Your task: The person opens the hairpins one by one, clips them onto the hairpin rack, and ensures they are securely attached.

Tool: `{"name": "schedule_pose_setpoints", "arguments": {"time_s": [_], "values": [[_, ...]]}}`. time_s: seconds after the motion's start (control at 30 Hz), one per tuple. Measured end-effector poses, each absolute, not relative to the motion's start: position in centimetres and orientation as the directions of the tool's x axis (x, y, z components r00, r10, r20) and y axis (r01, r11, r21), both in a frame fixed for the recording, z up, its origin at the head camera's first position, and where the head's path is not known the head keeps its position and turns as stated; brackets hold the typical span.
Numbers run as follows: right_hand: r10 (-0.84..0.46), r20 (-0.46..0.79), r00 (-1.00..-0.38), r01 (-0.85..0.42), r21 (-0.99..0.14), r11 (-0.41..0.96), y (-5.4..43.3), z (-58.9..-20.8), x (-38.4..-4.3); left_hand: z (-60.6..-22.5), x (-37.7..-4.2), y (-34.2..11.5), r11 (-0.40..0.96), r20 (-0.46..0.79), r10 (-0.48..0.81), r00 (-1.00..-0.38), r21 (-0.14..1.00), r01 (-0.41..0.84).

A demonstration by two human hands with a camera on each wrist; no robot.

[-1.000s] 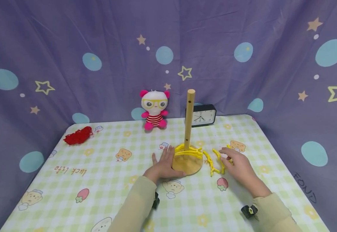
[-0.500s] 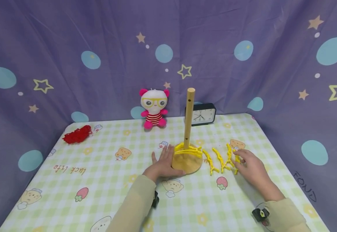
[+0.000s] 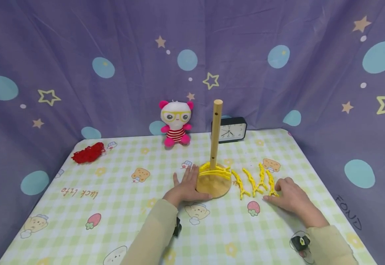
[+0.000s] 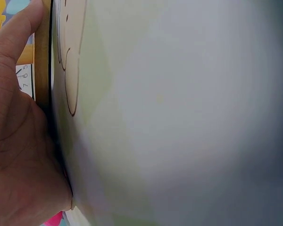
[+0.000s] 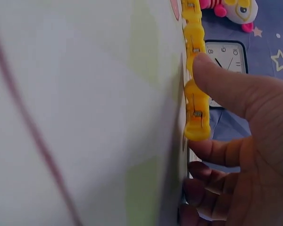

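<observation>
My left hand lies spread with its fingers along the left rim of a round wooden base; its thumb reaches along the front edge. From the base rises an upright wooden post. Yellow strips curve around the post's foot. To the right, several yellow forked clip strips lie in a row. My right hand is at the rightmost strip, thumb and index finger on either side of its forked end. In the right wrist view this yellow end shows metal springs, with a gap between thumb and finger.
Behind the post stand a black-framed clock and a pink and white panda doll. A red stringy bundle lies at the far left. A checked cloth covers the table; a purple curtain hangs behind.
My right hand has moved right along the row of yellow strips, from the middle ones to the rightmost, and its thumb has come down near the forked end. The left hand stays put.
</observation>
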State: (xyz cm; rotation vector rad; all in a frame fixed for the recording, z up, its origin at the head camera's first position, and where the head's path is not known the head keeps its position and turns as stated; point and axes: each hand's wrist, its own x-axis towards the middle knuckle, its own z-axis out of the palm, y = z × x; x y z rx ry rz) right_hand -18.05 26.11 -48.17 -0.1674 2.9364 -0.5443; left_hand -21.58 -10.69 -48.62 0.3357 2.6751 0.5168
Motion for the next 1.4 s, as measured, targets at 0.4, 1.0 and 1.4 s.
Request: {"name": "schedule_pose_setpoints", "arguments": {"time_s": [0.4,1.0,1.4], "values": [[-0.184,-0.165,-0.969,-0.112,-0.370,0.922,26.2,-47.8,-18.4,-49.4,-21.9,-10.9,0.898,-0.346,0.294,-0.891,0.419,0.134],[-0.196,-0.143,-0.970,-0.130,-0.376,0.917,26.4,-47.9,-18.3,-49.9,-22.1,-10.8,0.901,-0.346,0.292,-0.891,0.412,0.136],[-0.294,-0.120,-0.948,-0.203,-0.484,0.851,27.5,-46.9,-18.1,-49.9,-22.1,-10.8,0.900,-0.335,0.291,-0.896,0.415,0.137]]}}
